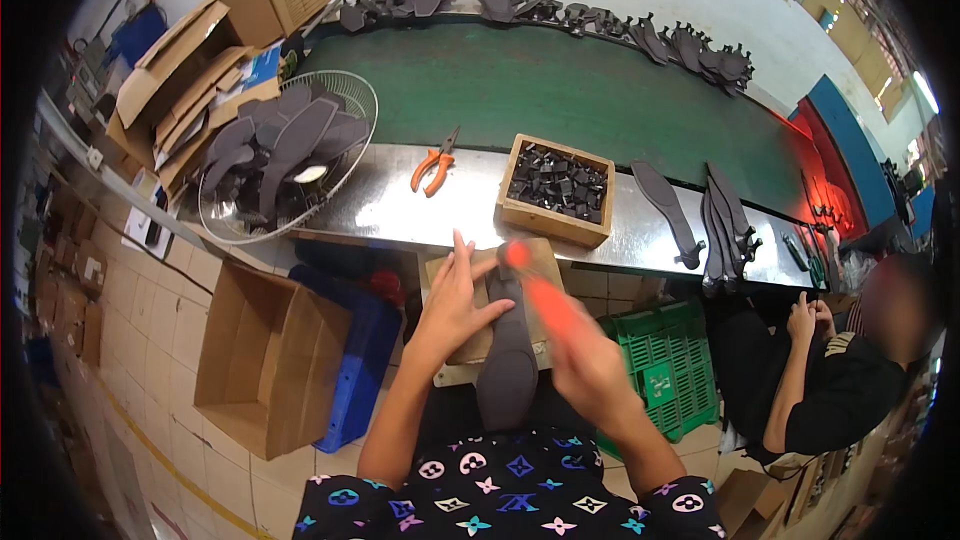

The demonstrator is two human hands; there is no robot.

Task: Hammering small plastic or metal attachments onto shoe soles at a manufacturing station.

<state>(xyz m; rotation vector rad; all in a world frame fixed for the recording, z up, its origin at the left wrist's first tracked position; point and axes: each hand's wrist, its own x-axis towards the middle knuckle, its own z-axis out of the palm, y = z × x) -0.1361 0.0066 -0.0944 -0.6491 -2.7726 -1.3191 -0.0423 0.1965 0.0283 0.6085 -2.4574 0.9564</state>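
A dark grey shoe sole point(507, 370) lies lengthwise on a tan block point(545, 285) in front of me, its wide end toward my body. My left hand point(455, 300) has its fingers spread beside the narrow far end, the thumb resting at the sole's edge. My right hand point(595, 375) is closed round the handle of an orange-red hammer point(550, 305), slightly blurred. The hammer's head is over the sole's narrow end and hides what lies there.
A wooden box point(555, 223) of small black parts and orange-handled pliers point(436, 168) are on the metal ledge. A wire basket point(350, 100) of soles stands left; more soles point(665, 205) lie right. A green crate point(665, 365) and a seated person point(830, 370) are at right.
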